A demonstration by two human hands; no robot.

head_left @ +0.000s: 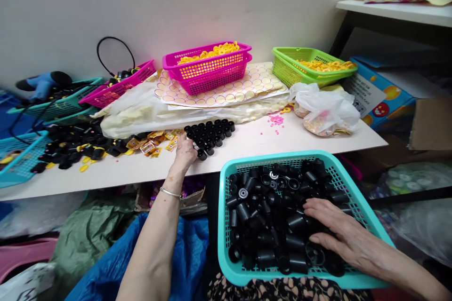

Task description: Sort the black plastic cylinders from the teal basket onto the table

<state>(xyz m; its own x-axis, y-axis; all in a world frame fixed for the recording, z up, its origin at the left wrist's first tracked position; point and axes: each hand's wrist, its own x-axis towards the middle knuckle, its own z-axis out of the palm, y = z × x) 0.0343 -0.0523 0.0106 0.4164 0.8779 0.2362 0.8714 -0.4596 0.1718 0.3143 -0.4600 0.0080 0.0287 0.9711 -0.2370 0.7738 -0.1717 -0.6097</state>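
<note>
On the white table, black plastic cylinders (209,137) stand upright in a tight block of rows. My left hand (186,150) is at the left edge of this block, its fingers bent together against the nearest cylinders. Whatever is between those fingertips is hidden. In front of me a turquoise basket (223,216) holds a heap of loose black plastic parts (271,211), some tubular and some ring-shaped. My right hand (330,225) lies over the right side of this heap, fingers stretched out and touching the parts.
Small yellow packets (151,146) and a pile of black and yellow pieces (90,143) lie left. Behind are a pink basket (208,73) and a green basket (289,68) with yellow rings. Pink bits (276,120) lie near a plastic bag (323,108).
</note>
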